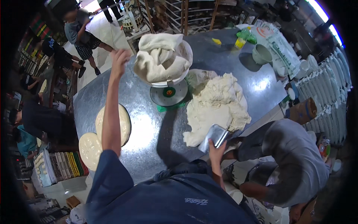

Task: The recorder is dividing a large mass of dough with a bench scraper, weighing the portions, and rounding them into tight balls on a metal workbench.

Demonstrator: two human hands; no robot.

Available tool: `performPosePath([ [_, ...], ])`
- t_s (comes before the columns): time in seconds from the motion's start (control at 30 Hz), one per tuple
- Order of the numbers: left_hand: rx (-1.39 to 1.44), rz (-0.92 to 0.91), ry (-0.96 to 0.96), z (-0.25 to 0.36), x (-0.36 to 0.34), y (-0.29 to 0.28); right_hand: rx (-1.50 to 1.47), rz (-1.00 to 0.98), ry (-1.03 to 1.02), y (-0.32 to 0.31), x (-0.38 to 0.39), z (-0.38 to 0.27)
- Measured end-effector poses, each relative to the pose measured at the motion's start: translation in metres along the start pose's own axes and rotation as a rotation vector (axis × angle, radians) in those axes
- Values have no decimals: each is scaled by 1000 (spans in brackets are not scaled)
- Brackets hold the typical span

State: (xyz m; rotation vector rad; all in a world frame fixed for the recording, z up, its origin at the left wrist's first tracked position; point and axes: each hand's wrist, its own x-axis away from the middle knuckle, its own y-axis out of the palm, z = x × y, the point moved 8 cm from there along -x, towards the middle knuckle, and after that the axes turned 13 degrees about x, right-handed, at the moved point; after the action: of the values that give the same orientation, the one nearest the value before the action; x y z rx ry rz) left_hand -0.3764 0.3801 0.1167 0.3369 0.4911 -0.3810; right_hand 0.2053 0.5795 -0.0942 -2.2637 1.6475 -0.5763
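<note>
My left hand [120, 59], slightly blurred, is raised with loosely bent fingers apart, just left of a white bowl piled with pale, folded dough [159, 56]. The bowl sits on a green scale [167, 97] with a round face. My right hand [215, 149] grips a metal scraper [215, 135] at the lower edge of a large, ragged mound of dough [214, 104]. Two smooth, flattened dough rounds [88, 151] lie on the left of the metal table [145, 130], partly behind my left forearm.
A person [283, 156] bends close at my right. Other people [78, 33] stand and work at left. At the table's back are a pot [261, 55], bottles [242, 41] and a white sack [281, 44]. Crates [63, 168] stand lower left, stacked white goods [324, 93] at right.
</note>
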Motion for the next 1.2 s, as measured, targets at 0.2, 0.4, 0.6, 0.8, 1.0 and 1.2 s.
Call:
performPosePath([
  [0.2,-179,247,-808,-73,355,-28,-29,80,35,-29,-41,14],
  [0.4,-221,-636,-777,-60,488,148,-102,27,-136,-22,-99,-30],
  [0.6,-604,-420,-729,-47,452,183,30,-79,-98,-28,-83,-48],
  [0.8,-313,-399,-913,-73,464,170,878,-437,-602,35,-2,-76],
  [1.0,-306,-352,-919,-47,458,133,906,-507,-601,104,25,-52],
  [1.2,-115,-355,-669,27,305,155,734,-356,-643,128,-4,-47],
])
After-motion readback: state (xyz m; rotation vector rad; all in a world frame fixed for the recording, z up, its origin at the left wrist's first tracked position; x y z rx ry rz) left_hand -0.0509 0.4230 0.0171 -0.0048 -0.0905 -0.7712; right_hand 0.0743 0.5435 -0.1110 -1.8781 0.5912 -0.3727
